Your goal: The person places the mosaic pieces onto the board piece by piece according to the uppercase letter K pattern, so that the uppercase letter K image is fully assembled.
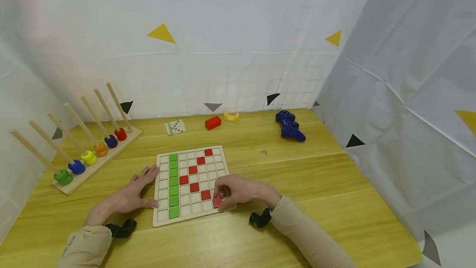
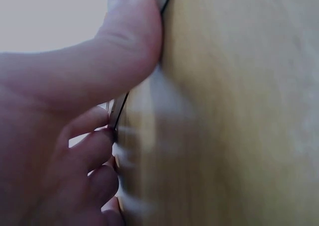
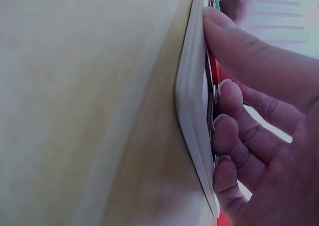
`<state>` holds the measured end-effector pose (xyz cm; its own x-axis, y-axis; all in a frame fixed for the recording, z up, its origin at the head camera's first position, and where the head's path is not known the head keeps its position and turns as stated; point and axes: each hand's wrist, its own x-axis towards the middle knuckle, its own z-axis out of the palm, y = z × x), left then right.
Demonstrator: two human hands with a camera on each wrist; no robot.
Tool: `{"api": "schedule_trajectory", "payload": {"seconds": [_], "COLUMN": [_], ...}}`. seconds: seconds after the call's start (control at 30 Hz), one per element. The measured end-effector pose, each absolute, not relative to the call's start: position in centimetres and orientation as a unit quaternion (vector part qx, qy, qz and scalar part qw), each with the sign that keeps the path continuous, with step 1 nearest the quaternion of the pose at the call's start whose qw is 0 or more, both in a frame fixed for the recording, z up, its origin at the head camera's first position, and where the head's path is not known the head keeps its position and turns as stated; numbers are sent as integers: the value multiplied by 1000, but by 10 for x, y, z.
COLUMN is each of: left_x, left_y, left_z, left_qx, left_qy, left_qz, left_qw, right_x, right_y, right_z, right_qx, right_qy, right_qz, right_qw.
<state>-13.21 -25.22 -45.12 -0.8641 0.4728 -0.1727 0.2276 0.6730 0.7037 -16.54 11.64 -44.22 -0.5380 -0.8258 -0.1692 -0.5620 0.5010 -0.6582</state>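
A white grid board [image 1: 193,185] lies flat on the wooden table [image 1: 316,177], between the two hands. The right hand [image 1: 238,191] rests on the board's near right corner with its fingers curled down onto a red tile [image 1: 217,202] in the bottom row — the fingertips press on it, though whether they pinch it I cannot tell. The left hand [image 1: 135,193] lies flat on the table, fingers straight, touching the board's left edge and holding nothing. A green column of tiles [image 1: 173,185] runs down the board just beside that hand.
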Motion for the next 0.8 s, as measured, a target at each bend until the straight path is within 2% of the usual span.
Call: {"api": "schedule_trajectory", "payload": {"seconds": [0.8], "left_x": [-132], "left_y": [-252], "left_z": [-452], "left_qx": [201], "left_qy": [893], "left_qz": [360], "left_qw": [178], "right_x": [-165], "right_y": [116], "right_z": [-448], "right_qx": [-407], "right_qy": [835], "right_qz": [-284], "right_qw": [237]}}
